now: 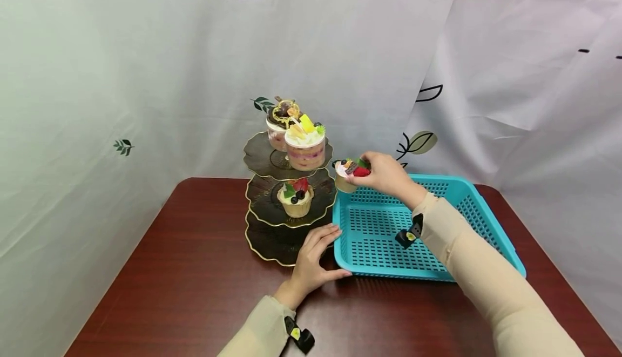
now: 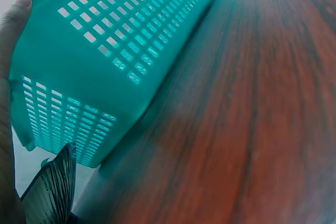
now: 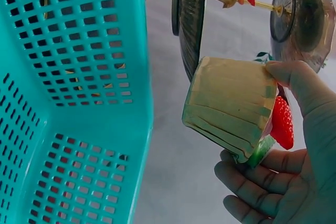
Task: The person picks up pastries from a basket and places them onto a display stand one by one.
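Observation:
A cupcake [image 1: 345, 183] in a tan paper cup, topped with cream, a strawberry and other fruit, is pinched at its upper rim by my right hand [image 1: 386, 176]. It hangs tilted beside the middle tier of the three-tier cake stand [image 1: 257, 200], over the left rim of the turquoise basket [image 1: 486, 222]. In the right wrist view the cup's side [image 3: 231, 106] shows, thumb on the rim and fingers under the topping. My left hand [image 1: 311, 262] rests against the basket's near left corner, fingers and thumb spread along its two sides.
Two clear dessert cups, one with yellow fruit [image 1: 305, 149] and one chocolate-topped [image 1: 277, 135], stand on the top tier. Another fruit cupcake [image 1: 296, 200] sits on the middle tier. The dark red table [image 1: 194, 292] runs up to a white curtain [image 1: 146, 76].

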Tool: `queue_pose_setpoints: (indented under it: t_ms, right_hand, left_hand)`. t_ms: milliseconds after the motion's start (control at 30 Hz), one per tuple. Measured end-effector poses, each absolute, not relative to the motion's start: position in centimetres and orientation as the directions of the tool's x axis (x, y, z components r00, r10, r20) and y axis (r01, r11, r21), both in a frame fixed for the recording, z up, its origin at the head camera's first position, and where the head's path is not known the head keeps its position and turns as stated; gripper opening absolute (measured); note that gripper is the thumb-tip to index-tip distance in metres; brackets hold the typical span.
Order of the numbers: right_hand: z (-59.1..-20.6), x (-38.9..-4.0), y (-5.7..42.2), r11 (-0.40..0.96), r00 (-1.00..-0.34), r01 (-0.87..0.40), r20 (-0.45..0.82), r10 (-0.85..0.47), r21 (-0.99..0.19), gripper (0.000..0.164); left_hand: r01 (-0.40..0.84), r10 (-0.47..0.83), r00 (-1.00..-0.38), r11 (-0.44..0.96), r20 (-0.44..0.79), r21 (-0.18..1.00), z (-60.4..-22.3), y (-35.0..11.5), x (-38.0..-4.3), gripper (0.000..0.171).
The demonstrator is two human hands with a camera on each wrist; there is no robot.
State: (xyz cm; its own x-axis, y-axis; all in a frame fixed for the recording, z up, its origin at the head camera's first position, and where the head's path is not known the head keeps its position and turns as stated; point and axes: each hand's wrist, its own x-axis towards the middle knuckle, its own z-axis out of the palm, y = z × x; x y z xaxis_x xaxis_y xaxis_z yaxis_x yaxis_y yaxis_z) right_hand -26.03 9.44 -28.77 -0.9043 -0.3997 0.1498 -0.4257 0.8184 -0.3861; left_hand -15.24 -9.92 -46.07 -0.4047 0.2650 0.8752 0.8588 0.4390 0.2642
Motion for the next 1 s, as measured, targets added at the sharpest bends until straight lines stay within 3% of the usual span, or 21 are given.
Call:
queue_pose_setpoints:
  t_ms: [1000]
  right_hand:
    - [-28.5, -27.7, 4.7, 0.728, -0.833, -0.548, 0.184, -0.522, -0.413, 0.049]
  left_hand:
    - [0.850, 0.260, -0.421, 0.448, 0.869, 0.277, -46.1, -9.9, -15.2, 0.076]
